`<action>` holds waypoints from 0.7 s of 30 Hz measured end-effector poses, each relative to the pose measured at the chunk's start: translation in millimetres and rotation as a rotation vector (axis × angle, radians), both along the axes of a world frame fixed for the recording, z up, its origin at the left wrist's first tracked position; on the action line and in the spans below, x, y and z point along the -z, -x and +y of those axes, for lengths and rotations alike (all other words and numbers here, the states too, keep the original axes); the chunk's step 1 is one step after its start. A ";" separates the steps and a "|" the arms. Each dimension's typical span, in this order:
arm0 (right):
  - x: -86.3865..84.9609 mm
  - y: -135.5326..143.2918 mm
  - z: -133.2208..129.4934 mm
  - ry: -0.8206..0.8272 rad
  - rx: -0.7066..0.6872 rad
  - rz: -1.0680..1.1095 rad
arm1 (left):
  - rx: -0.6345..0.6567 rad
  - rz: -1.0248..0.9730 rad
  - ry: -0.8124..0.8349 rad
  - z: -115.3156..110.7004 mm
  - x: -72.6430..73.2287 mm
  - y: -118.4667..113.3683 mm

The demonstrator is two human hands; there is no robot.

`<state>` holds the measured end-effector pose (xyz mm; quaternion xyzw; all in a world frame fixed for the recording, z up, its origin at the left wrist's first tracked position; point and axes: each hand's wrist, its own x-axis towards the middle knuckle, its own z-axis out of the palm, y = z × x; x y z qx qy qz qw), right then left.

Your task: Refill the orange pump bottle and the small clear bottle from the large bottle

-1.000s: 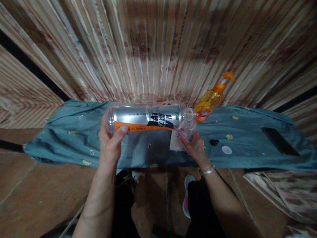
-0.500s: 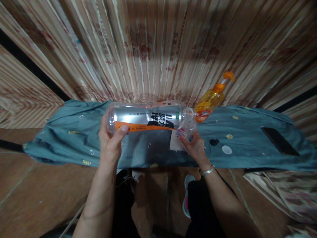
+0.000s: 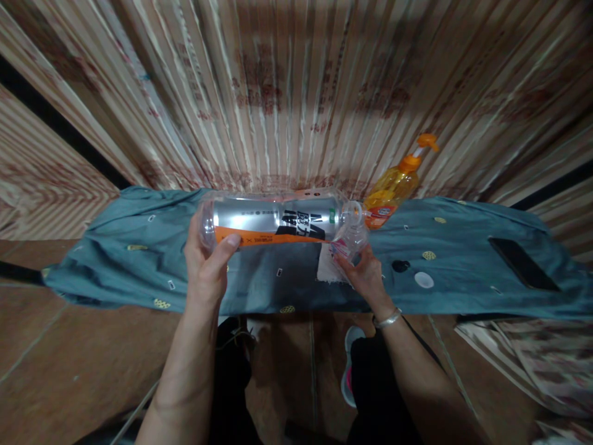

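Note:
A large clear plastic bottle point(image 3: 250, 213) with a silver and orange label lies sideways above the cloth, its neck to the right. My left hand point(image 3: 206, 262) is wrapped round its base, thumb over the orange strip. On the right, my right hand point(image 3: 365, 272) closes round a small clear plastic bottle point(image 3: 357, 238) with a pink and blue print. The small bottle is at the large bottle's neck; whether the two mouths touch, I cannot tell. Under it, a whitish cloth piece point(image 3: 330, 269) is partly hidden. Close behind stands an orange pump bottle point(image 3: 389, 191).
A teal patterned cloth point(image 3: 259, 284) covers the narrow surface. A white cap point(image 3: 424, 280), a small black round thing point(image 3: 401, 266) and a black phone point(image 3: 523, 264) lie on its right part. Behind rises a striped curtain point(image 3: 287, 99).

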<state>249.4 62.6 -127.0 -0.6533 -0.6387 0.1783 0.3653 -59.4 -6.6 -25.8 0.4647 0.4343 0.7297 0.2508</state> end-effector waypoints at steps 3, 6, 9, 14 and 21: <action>1.9 -1.0 0.7 -0.014 -0.015 -0.016 | -0.003 -0.017 0.009 -0.3 -0.5 -1.1; 4.1 -1.6 1.3 -0.028 -0.009 -0.035 | -0.006 -0.032 0.010 -0.5 -1.7 -2.4; 4.2 -1.0 1.2 -0.020 0.000 -0.034 | -0.002 -0.025 0.020 -0.4 -2.1 -2.5; -0.2 0.6 -0.5 -0.002 -0.005 -0.006 | -0.006 -0.061 0.028 0.8 -0.7 -1.4; -3.3 0.9 -0.9 0.008 -0.007 -0.001 | -0.009 -0.007 0.024 0.9 3.4 0.9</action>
